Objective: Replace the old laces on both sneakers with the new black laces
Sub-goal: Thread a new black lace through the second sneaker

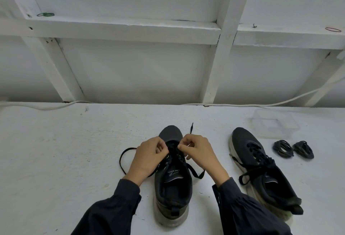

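Centre sneaker (172, 184) stands mid-bench (56, 160), toe pointing away from the person. Left hand (149, 157): grip pinching its black lace (194, 171) at the eyelets nearest the toe. Right hand (197, 152): grip also pinching the lace there, fingers curled on both. Lace ends trail loose on either side (one tip lies past the toe). Second sneaker (261, 165) sits to the right, laced. Two coiled black lace bundles (283, 151) lie on the bench beside it, just in front of the clear plastic box (274, 125) and outside it.
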The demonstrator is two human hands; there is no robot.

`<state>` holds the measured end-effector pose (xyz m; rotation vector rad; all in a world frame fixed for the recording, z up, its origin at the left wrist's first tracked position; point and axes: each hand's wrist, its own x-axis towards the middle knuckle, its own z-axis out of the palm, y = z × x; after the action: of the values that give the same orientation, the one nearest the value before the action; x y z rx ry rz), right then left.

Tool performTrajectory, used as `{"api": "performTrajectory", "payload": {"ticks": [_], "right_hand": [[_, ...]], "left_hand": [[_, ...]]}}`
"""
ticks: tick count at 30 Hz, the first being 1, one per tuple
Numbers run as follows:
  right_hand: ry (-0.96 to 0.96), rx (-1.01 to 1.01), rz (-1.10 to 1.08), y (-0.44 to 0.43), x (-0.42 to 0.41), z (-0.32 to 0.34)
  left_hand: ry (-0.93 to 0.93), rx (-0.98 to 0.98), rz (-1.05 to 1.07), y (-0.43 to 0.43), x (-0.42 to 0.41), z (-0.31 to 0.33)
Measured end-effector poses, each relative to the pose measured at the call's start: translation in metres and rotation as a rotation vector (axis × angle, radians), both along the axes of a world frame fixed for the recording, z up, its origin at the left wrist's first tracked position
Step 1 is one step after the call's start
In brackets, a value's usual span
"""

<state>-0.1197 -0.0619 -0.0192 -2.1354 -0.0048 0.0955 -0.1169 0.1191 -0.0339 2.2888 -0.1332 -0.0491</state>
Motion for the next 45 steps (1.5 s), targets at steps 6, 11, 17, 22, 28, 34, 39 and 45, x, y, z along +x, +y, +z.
{"api": "performTrajectory", "payload": {"ticks": [6,11,17,22,28,34,39,45], "right_hand": [[0.074,0.25,-0.108,0.002,-0.003,-0.005],[0.065,0.335,-0.148,0.005,-0.006,-0.009],[0.054,0.407,-0.147,-0.003,-0.02,-0.006],[0.055,0.304,-0.071,0.0,-0.02,-0.001],[0.034,0.139,-0.037,0.001,-0.017,0.002],[0.06,0.186,-0.023,-0.001,-0.017,0.001],[0.06,0.253,-0.023,0.0,-0.02,0.0],[0.07,0.256,-0.021,0.001,-0.021,0.001]], "left_hand": [[-0.081,0.004,0.042,-0.004,-0.008,-0.009],[-0.082,-0.084,0.128,-0.005,-0.013,-0.014],[-0.094,-0.26,0.112,0.002,-0.023,-0.011],[-0.059,-0.269,0.059,0.002,-0.024,-0.006],[-0.064,-0.203,0.086,-0.001,-0.023,-0.005],[-0.034,-0.342,0.133,0.004,-0.031,-0.009],[0.021,-0.554,0.015,0.01,-0.039,-0.009],[0.017,-0.438,0.161,0.004,-0.031,-0.005]]}}
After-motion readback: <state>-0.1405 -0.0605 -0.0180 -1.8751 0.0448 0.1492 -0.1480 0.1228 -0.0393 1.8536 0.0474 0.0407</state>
